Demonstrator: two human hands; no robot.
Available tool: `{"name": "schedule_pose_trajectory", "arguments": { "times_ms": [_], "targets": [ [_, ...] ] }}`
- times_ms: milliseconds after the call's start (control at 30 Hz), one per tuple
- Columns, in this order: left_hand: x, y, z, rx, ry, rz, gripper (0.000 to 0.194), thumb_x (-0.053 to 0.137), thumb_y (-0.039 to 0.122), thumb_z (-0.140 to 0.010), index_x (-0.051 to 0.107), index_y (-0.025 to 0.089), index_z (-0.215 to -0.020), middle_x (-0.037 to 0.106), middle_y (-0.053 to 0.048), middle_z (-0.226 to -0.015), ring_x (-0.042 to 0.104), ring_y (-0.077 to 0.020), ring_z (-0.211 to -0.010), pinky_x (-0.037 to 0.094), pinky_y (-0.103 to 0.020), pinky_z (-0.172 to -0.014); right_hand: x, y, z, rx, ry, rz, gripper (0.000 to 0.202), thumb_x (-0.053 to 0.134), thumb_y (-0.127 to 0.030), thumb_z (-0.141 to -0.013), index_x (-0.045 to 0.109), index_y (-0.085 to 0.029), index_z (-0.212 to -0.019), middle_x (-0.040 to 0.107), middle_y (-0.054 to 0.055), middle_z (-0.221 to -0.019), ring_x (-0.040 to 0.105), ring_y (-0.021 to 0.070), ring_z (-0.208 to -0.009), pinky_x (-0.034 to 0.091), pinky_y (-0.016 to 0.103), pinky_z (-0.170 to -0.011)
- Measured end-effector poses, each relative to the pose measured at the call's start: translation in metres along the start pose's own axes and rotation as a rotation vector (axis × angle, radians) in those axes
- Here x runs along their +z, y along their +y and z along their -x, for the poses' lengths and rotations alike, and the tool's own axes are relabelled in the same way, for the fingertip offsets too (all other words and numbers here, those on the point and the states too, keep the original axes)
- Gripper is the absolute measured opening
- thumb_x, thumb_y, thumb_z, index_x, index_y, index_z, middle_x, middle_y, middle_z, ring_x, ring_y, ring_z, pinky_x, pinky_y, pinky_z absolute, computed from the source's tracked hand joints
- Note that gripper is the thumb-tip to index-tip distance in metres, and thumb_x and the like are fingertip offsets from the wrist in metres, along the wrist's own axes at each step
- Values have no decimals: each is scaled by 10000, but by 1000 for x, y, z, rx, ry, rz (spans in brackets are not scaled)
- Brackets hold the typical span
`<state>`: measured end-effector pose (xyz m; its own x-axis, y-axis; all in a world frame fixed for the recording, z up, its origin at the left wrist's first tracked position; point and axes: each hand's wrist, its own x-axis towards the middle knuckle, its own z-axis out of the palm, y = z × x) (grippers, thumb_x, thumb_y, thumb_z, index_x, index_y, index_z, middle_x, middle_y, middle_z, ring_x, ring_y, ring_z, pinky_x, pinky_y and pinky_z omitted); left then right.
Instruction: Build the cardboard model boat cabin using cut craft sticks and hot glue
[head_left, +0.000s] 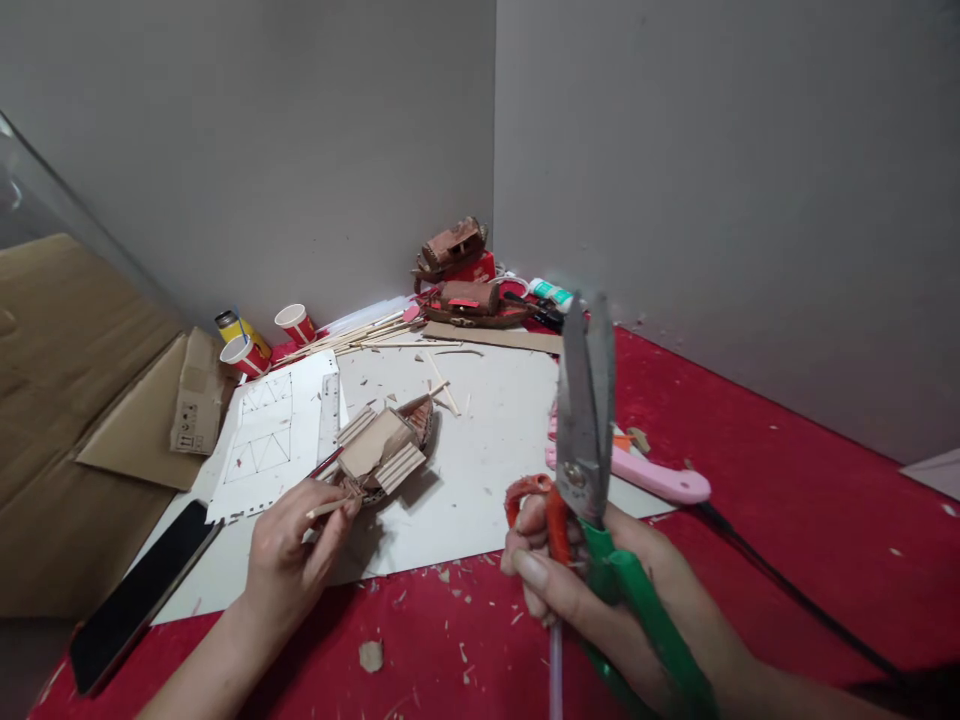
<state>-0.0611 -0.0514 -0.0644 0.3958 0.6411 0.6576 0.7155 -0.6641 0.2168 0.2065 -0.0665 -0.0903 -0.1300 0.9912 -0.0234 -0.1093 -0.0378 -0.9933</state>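
Observation:
My left hand point(296, 530) pinches the near end of a small model boat point(379, 445) made of cardboard and thin wood, with a flat cardboard roof and slatted side flaps. A short pale wood strip point(326, 508) shows at those fingertips; whether it belongs to the boat I cannot tell. In my right hand point(600, 580) is a pair of scissors point(583, 430) with green and orange handles. Its blades point up, slightly parted at the tips, to the right of the boat. A translucent rod point(555, 670) hangs below my right fingers.
A pink glue gun point(660, 474) with a black cord lies at right. Behind are wooden sticks point(360, 332), finished-looking brown model boats point(469, 300) and paper cups point(296, 323). At left are a drawing sheet point(255, 420), a ruler point(330, 410), a phone point(142, 595) and a large carton point(67, 400).

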Motion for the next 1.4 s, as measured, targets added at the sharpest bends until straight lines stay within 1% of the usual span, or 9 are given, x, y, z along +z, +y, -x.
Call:
{"name": "schedule_pose_trajectory", "arguments": {
  "times_ms": [100,267,467,733,833,967,1100,1267,1400],
  "targets": [
    [0,1,-1,-8,13,9,211,601,8,-847,588,204,-925,705,-9,-737,665,-136,-667,544,-255,-600,-3,-3,0,26,4,-20,259,725,-412,-771,576,-217,-853,609,-12,-658,572,133,-502,492,252,-487],
    [-1,2,0,-14,49,20,217,616,2,-832,619,198,-925,721,-12,-738,677,-136,-659,547,-247,-595,-4,-1,-2,-13,47,-109,322,726,-478,-769,569,-212,-861,624,-4,-681,566,119,-463,482,253,-466],
    [-1,1,1,-51,56,15,174,626,22,-837,661,186,-885,721,-11,-720,673,-122,-629,533,-219,-566,-4,2,-6,-42,20,-102,319,693,-491,-807,554,-212,-876,624,-1,-647,548,121,-458,447,252,-453],
    [-3,0,4,-99,63,-2,145,603,31,-859,649,168,-871,710,-27,-743,675,-123,-687,534,-213,-619,-8,10,-4,-47,-16,-89,296,679,-471,-850,545,-217,-921,624,-7,-677,552,118,-479,441,249,-473],
    [-4,1,4,-141,46,-47,118,577,71,-883,639,170,-867,706,-27,-755,665,-121,-666,522,-212,-598,-11,11,-3,-41,-18,-68,266,671,-450,-861,549,-226,-935,614,-8,-682,552,129,-496,442,257,-474],
    [-5,0,3,-213,29,-75,94,569,131,-902,636,177,-855,685,-12,-735,624,-113,-601,498,-218,-562,-15,9,-2,-17,-29,-15,263,698,-443,-828,577,-219,-893,624,15,-671,558,154,-495,449,288,-466],
    [-6,-1,2,-260,24,-71,89,583,142,-896,643,177,-841,694,-10,-742,624,-111,-606,490,-214,-565,-14,10,-2,-15,-12,-5,273,681,-476,-839,565,-235,-895,621,8,-662,560,156,-484,464,299,-469],
    [-5,-2,3,-248,14,-103,99,582,152,-902,638,177,-824,695,-14,-752,621,-113,-599,481,-215,-563,-13,13,0,-9,-6,10,299,677,-517,-838,544,-261,-918,622,-14,-678,570,151,-489,488,283,-455],
    [-5,-5,3,-238,19,-122,86,584,136,-902,629,175,-840,698,-12,-766,631,-112,-628,484,-204,-589,-13,10,1,-24,2,24,279,684,-501,-839,557,-255,-875,598,-29,-610,557,137,-468,488,256,-442]
  ]
}}
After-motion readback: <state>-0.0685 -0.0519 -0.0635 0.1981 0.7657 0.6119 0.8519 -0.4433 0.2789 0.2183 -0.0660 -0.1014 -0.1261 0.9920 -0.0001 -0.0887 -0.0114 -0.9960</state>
